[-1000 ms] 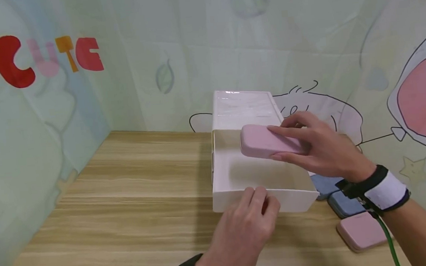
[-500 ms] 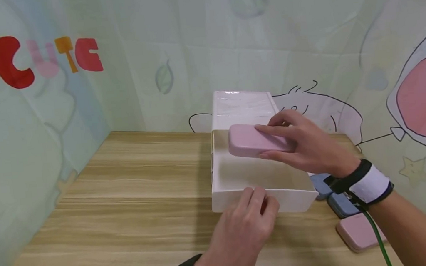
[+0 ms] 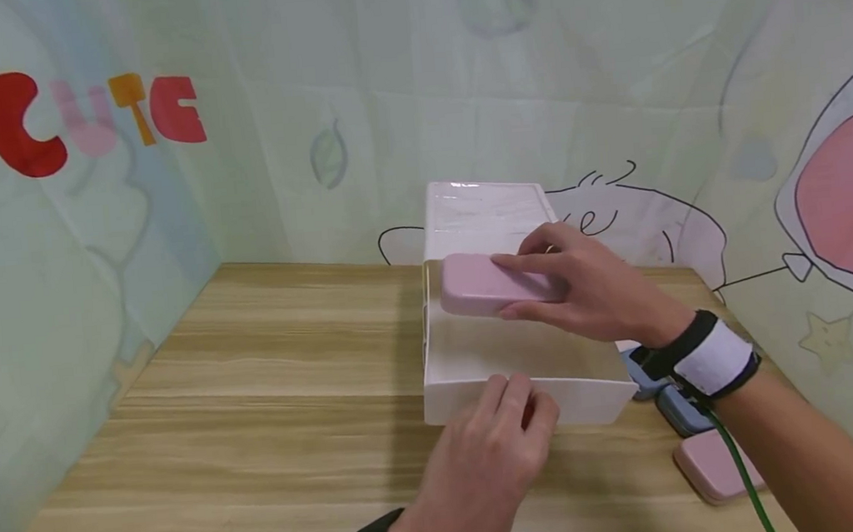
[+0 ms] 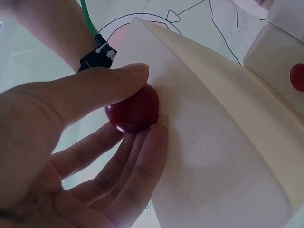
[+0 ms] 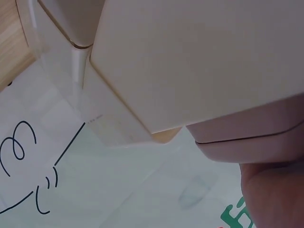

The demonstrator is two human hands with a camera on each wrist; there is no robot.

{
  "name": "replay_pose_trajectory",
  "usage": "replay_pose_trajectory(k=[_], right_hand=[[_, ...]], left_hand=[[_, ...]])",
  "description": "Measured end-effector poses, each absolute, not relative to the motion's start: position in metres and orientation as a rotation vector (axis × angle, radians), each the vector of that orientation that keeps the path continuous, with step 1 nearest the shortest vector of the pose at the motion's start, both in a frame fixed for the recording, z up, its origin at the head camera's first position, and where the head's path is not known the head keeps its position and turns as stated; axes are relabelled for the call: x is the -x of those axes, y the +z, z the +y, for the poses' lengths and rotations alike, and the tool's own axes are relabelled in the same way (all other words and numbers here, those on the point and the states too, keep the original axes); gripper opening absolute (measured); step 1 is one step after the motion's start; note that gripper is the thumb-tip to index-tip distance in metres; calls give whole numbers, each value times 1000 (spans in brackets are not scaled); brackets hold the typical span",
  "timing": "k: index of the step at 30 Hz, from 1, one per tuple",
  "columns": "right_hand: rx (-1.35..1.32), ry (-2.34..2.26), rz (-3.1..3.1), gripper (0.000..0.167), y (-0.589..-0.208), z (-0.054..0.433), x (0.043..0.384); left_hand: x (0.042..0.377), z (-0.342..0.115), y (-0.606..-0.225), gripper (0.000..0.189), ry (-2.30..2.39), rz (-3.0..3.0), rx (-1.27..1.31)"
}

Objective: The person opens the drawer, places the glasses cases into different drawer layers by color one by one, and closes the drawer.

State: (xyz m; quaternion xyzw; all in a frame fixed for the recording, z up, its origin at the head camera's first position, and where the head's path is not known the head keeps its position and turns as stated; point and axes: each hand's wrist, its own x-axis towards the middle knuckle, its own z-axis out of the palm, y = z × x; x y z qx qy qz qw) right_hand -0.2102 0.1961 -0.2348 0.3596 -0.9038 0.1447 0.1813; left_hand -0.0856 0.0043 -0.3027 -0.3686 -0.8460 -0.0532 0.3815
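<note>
A pink rounded case (image 3: 473, 286) is gripped by my right hand (image 3: 597, 286), thumb and fingers on its opposite sides. It hangs over the far part of a pulled-out white drawer (image 3: 587, 401). In the right wrist view, a dark seam runs round the pink case (image 5: 251, 133), partly behind the drawer's wall. My left hand (image 3: 480, 462) is at the drawer's front. The left wrist view has this hand (image 4: 104, 156) pinching the drawer's round red knob (image 4: 135, 110) between thumb and fingers.
Behind the drawer stands its white cabinet (image 3: 493, 211); another red knob (image 4: 297, 77) shows on it. Right of the drawer, blue cases (image 3: 684, 409) and a second pink case (image 3: 713, 465) lie on the wooden table (image 3: 279, 394). A green cable (image 3: 743, 466) trails from the right wrist.
My right hand has carried the pink case leftward over the drawer, from the middle toward the left wall. My left hand has stayed at the knob.
</note>
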Motion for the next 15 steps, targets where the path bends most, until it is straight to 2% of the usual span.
replay_pose_trajectory(k=[15], right_hand=[[-1007, 294, -2676, 64, -235, 185, 217]], left_hand=[[89, 7, -305, 15, -101, -2067, 901]])
